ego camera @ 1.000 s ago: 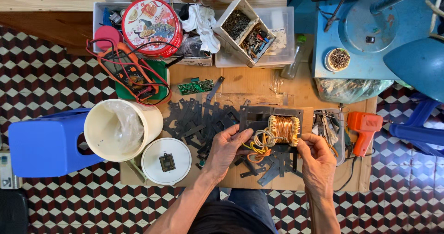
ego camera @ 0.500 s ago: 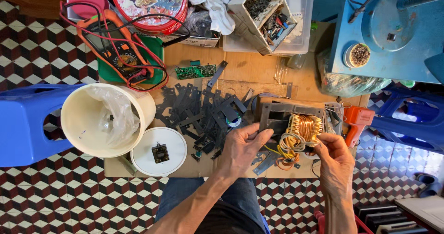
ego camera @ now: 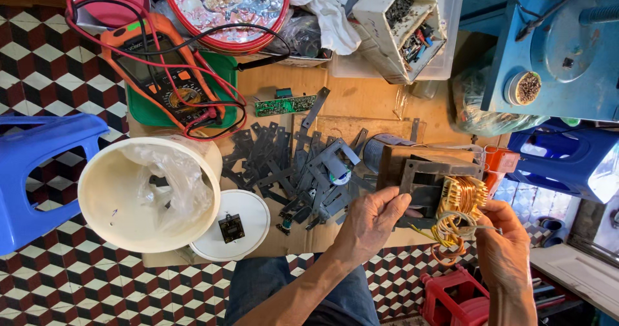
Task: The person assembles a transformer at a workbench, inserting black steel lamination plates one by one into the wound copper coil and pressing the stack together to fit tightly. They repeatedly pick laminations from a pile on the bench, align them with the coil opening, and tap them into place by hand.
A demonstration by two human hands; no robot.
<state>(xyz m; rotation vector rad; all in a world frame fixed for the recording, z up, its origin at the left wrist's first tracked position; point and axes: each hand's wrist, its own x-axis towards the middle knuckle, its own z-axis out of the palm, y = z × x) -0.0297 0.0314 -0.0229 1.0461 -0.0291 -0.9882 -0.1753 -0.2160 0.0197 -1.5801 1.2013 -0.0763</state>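
Note:
A transformer with a dark metal core (ego camera: 431, 179) and a copper wire coil (ego camera: 460, 198) rests at the right of a low cardboard-covered work board (ego camera: 361, 100). My left hand (ego camera: 369, 221) grips the core's left side with the fingertips. My right hand (ego camera: 504, 243) pinches the loose copper and yellow wire ends (ego camera: 447, 238) that hang off the coil. A heap of dark metal laminations (ego camera: 298, 168) lies just left of the transformer.
A cream bucket with a plastic bag (ego camera: 148, 193) and a white lid (ego camera: 231, 225) sit at the front left. An orange multimeter with red and black leads (ego camera: 164, 76), a round tin (ego camera: 224, 3), a parts box (ego camera: 403, 23), a blue stool (ego camera: 39, 171) and a blue machine (ego camera: 560, 49) ring the board.
The camera has moved closer and lower, so everything looks bigger. My hands stay on the transformer; my right hand has drawn the loose wires slightly down and right.

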